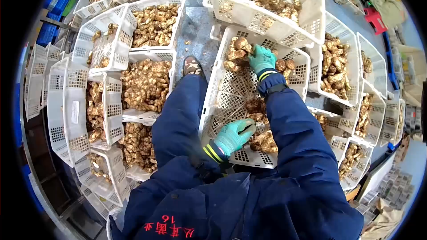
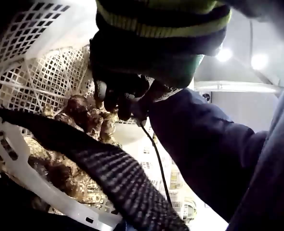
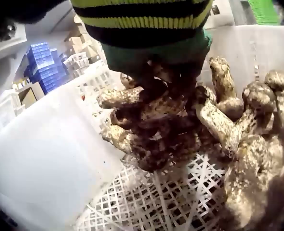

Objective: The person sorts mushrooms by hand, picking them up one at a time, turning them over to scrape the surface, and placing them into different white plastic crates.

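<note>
Both hands wear teal gloves with striped cuffs and work inside one white perforated crate (image 1: 229, 89). At its far side my right hand (image 1: 262, 58) grips among thick, brown-speckled mushrooms (image 1: 237, 54). Its fingers are largely in shadow in the right wrist view, over a clump of mushrooms (image 3: 120, 97). Near the crate's close end is my left hand (image 1: 232, 138), fingers loosely curled with a gap by the thumb. Beside it lie more mushrooms (image 1: 265, 142). In the left wrist view the left fingertips (image 2: 125, 107) hang over the pile, with nothing visible between them.
Another white crate (image 1: 267, 15) with mushrooms stands raised at the far edge. Crates full of mushrooms (image 1: 147, 84) are stacked on the left, and more crates (image 1: 336, 64) line the right. My shoe (image 1: 192, 65) is on the blue floor (image 1: 198, 26) between them.
</note>
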Demonstrator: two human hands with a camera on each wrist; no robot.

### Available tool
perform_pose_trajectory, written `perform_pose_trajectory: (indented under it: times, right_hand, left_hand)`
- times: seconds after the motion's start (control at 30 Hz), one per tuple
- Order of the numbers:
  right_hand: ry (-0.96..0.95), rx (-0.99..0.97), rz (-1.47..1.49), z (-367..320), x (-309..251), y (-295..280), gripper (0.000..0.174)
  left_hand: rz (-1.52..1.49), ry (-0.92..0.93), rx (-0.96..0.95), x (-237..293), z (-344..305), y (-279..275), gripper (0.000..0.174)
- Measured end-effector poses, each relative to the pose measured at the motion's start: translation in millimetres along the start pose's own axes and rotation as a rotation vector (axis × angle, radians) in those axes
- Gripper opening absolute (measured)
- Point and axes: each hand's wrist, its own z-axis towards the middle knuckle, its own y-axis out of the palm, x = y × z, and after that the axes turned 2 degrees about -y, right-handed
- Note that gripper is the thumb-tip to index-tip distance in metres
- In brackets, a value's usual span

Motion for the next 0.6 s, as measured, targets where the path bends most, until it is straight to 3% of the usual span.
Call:
perform_pose_trajectory:
  times: [0.1,0.13,0.17,0.23,0.3,0.33,0.37,0.4,0.43,0.47,0.5,0.6]
  right_hand:
    - [-0.04,0.102,0.19,-20,15,5,0.026]
    - [0.052,0.042,0.367,-40,17,-5,0.025]
    - [0.146,-0.014,0.545,-68,8,-26,0.025]
    - [0.053,-0.078,0.767,-121,4,-29,0.029]
    - [-0.363,-0.186,0.672,-163,-5,-47,0.036]
    - [-0.499,-0.17,0.685,-168,-8,-58,0.036]
    - [-0.638,-0.154,0.697,-171,-11,-69,0.036]
    - [-0.39,-0.281,0.818,-168,-5,-79,0.034]
    - [-0.418,-0.117,0.759,-151,14,-66,0.036]
    - [-0.417,0.227,0.489,-128,23,-54,0.035]
    - [-0.353,0.301,0.293,-106,34,-43,0.04]
    - [-0.237,0.073,-0.006,-54,35,-6,0.055]
  left_hand:
    - [-0.279,0.07,0.188,5,7,2,0.042]
    - [-0.722,0.005,0.124,-13,19,-8,0.045]
    - [-0.871,0.002,0.156,-14,20,-11,0.044]
    - [-1.211,-0.092,0.191,13,13,-13,0.039]
    - [-0.925,-0.141,0.161,15,15,-9,0.04]
    - [-0.803,-0.049,0.109,-19,20,-13,0.04]
    - [-0.979,-0.148,0.115,-7,18,-17,0.038]
    - [-1.033,-0.146,0.095,-10,17,-19,0.037]
    - [-1.086,-0.142,0.075,-11,17,-19,0.036]
    - [-0.972,-0.11,0.099,-9,14,-17,0.035]
    - [-0.861,-0.077,0.122,-5,11,-12,0.033]
    - [-0.771,0.005,0.162,-14,15,-6,0.029]
